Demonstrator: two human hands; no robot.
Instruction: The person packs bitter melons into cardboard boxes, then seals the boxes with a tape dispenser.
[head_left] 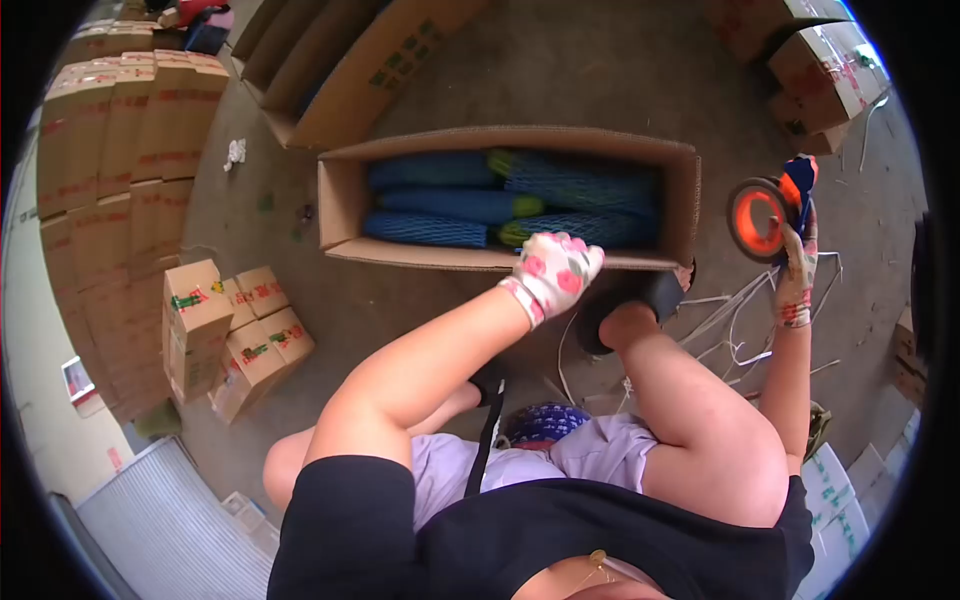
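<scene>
An open cardboard box [680, 190] lies on the floor in front of me, filled with long items in blue and green foam netting [470, 205]. My left hand [555, 270], in a white glove with pink dots, grips the box's near flap edge. My right hand [797, 285], gloved the same way, holds up a tape dispenser [770, 210] with an orange roll and blue handle, to the right of the box. My bare knees and a black sandal [640, 300] are below the box.
Stacks of sealed cartons [120, 150] stand at the left, with smaller cartons [235, 335] on the floor beside them. Flattened long boxes [350, 70] lie beyond. More cartons [820, 70] sit at top right. White strapping scraps [740, 310] litter the floor on the right.
</scene>
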